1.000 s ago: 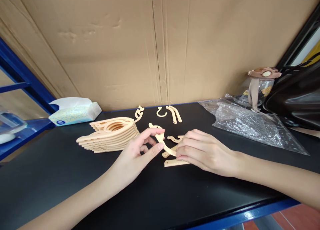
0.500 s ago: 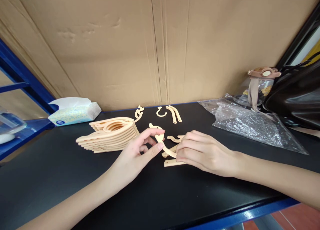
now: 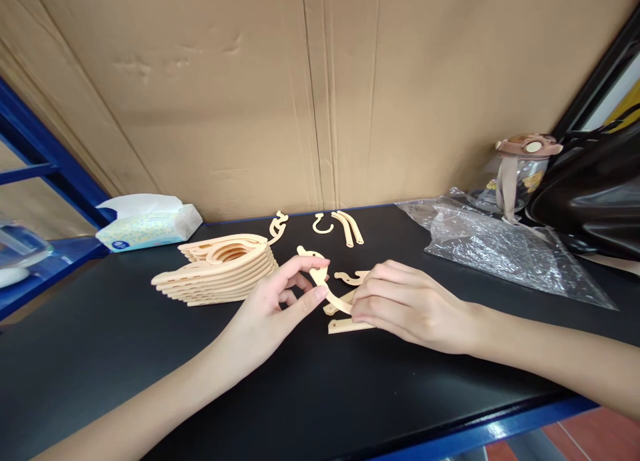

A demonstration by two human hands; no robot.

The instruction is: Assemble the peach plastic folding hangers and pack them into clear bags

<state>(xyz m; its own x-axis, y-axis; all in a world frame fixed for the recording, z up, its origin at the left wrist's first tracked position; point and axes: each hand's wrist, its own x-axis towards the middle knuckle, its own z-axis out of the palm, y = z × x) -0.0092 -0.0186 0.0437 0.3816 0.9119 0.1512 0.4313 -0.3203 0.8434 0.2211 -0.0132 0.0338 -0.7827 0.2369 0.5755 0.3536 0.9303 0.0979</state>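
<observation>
Between my two hands is a cream plastic hanger piece (image 3: 336, 301), curved, with a wider knobbed end. My left hand (image 3: 280, 304) pinches that wider end between thumb and fingers. The curved end runs under the fingers of my right hand (image 3: 407, 307), which is closed on it and hides its tip. Partly beneath the right hand, a hooked cream part (image 3: 347, 279) and a straight cream strip (image 3: 343, 325) lie on the black table (image 3: 300, 387); another strip is mostly covered. Left of my left hand stands a stack of cream folding hangers (image 3: 215, 274).
Farther back lie a small cream hook (image 3: 324, 229), two curved arms (image 3: 349, 229) and another cream part (image 3: 278, 227). A tissue pack (image 3: 147, 231) is at left. Clear plastic bags (image 3: 505, 247) and a drink bottle (image 3: 530, 161) are at right. Cardboard (image 3: 240, 101) walls the back.
Almost nothing differs. Both hands keep their hold on the hanger piece, which has shifted very slightly.
</observation>
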